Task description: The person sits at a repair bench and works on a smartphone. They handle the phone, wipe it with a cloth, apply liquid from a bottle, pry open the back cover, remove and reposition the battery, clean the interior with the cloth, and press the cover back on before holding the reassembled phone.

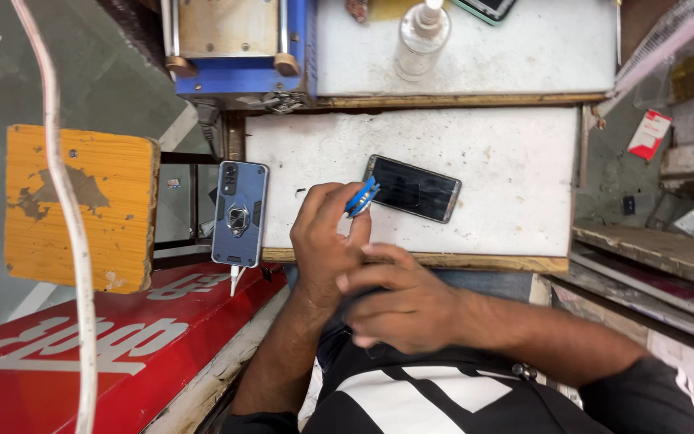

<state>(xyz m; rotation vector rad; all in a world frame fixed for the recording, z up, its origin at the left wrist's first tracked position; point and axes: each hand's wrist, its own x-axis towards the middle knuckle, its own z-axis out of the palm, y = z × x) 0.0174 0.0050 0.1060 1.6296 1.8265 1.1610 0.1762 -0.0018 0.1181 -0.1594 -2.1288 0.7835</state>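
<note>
My left hand point(327, 237) is at the front edge of the white worktable point(508, 161) and pinches a small blue tool point(361, 198) between thumb and fingers. The tool's tip sits right beside the left end of a dark smartphone point(413, 188) lying screen-up on the table. My right hand point(399, 301) hovers just below the left one, fingers spread and slightly blurred, with nothing visible in it. A second phone in a blue-grey rugged case with a ring holder point(239, 213) lies back-up at the table's left edge, half overhanging.
A blue machine point(238, 48) and a clear bottle point(421, 36) stand on the farther table. An orange wooden stool point(82, 205) is to the left, a red sign board point(82, 345) below it, and a white cable point(70, 217) hangs in front. Cluttered shelves are on the right.
</note>
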